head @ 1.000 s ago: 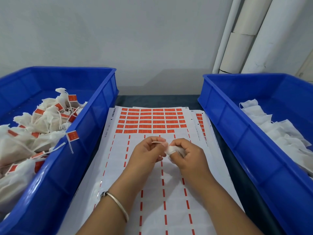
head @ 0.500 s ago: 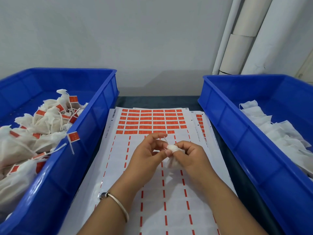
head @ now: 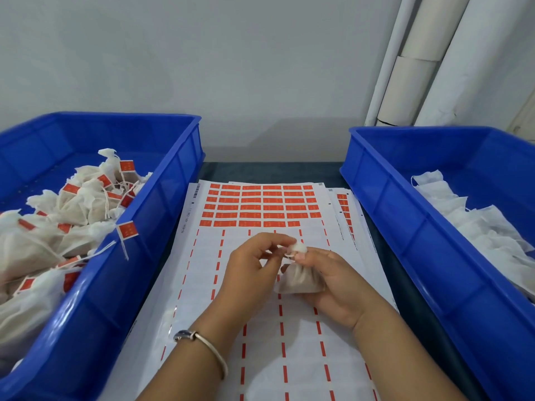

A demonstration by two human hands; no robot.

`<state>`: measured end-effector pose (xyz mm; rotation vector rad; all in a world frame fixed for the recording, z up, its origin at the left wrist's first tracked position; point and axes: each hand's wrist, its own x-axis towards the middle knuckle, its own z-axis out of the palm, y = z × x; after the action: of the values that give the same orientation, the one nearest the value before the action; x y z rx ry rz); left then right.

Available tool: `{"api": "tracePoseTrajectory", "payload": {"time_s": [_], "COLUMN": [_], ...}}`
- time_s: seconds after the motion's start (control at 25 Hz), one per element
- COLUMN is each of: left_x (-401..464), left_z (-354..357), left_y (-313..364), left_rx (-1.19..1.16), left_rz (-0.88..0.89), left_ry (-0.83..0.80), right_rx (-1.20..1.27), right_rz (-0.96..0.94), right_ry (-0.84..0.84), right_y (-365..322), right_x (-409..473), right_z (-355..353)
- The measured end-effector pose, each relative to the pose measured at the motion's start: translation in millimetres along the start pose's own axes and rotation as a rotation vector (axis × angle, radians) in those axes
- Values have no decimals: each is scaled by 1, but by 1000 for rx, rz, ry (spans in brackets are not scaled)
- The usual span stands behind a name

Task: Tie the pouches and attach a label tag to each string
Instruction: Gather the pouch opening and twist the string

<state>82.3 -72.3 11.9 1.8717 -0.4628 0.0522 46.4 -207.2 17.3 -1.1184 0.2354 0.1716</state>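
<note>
Against the picture half a second before, we noted the pouch (head: 299, 280) lowered and fully shown, formerly bunched between the fingertips. We counted two blue bins: the left bin (head: 162, 195) held tied, red-tagged pouches beyond counting; the right bin (head: 385, 204) held untied white ones. Between them lay the label sheet (head: 260, 208). Our left hand (head: 250, 266) pinched its string; our right hand (head: 338, 280) gripped its neck above the sheet.

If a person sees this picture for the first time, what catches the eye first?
Two hands at the centre: the right hand holds a small white pouch, the left hand pinches at its neck. On the left, a blue bin is piled with red-tagged pouches; a label sheet lies between.
</note>
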Motion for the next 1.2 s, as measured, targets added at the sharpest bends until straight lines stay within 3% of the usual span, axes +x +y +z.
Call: {"api": "tracePoseTrajectory", "payload": {"time_s": [0.16, 0.48, 0.8, 1.2], "left_x": [-2, 4, 7, 9], "left_z": [-2, -7, -10, -17], "left_y": [0, -7, -6, -5], "left_rx": [118, 372, 416, 579], "left_rz": [107, 186, 84, 18], "left_ry": [-71, 106, 30, 181], "right_rx": [7, -65, -120, -247], "right_rz": [-18, 0, 14, 50], "right_ry": [43, 95, 93, -32], "right_y": [-2, -1, -1, 0], "right_x": [0, 1, 1, 0], "right_z": [-1, 2, 1, -4]}}
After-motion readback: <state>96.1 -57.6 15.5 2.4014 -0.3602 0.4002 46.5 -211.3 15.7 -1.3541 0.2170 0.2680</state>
